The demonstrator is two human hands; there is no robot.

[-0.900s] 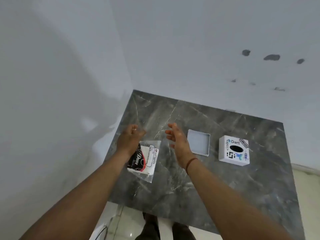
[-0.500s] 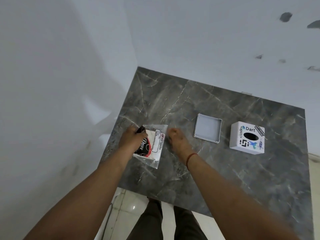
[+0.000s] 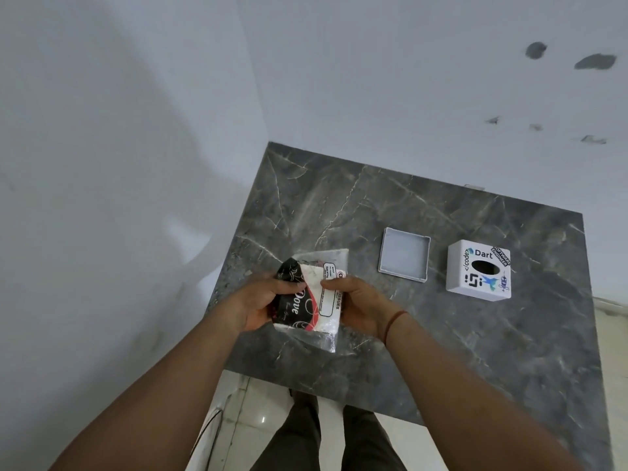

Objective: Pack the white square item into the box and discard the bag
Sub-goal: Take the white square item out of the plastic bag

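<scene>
A clear plastic bag [image 3: 314,300] with black, red and white print holds a white square tissue pack. Both hands hold it just above the table's near left part. My left hand [image 3: 256,305] grips its left side, thumb on top. My right hand [image 3: 360,305] pinches its right edge. A white box [image 3: 479,270] with stickers and a dark oval hole on top stands at the right. Its shallow white lid or tray [image 3: 404,256] lies open side up between the bag and the box.
The dark grey marble table [image 3: 475,351] sits in a corner between white walls [image 3: 136,164]. Its near edge runs just past my forearms. Below it I see a pale tiled floor and my own legs [image 3: 326,436].
Both hands have closed on the bag and lifted it off the table towards me. Before, the bag lay flat with my left hand on it and my right hand beside it.
</scene>
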